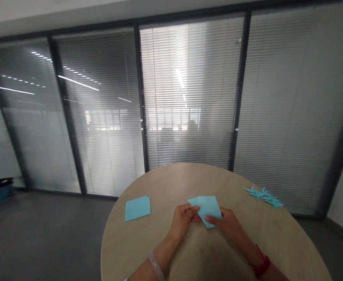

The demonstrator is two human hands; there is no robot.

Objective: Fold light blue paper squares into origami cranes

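A light blue sheet of folding paper (209, 207), partly folded, is held between my two hands above the near half of the table. My left hand (185, 216) pinches its left edge, thumb on top. On the right side, my right hand (224, 222) grips the lower right part with the thumb across the front. A stack of blue square paper (137, 208) lies on the table to the left. Over at the right edge sits a small heap of folded blue paper pieces (264, 195), pointed in shape.
The round wooden table (185, 179) stands in front of me, its curved edge close to the glass partition with blinds (189, 89). A blue bin with a black rim (0, 189) is on the grey floor at the far left.
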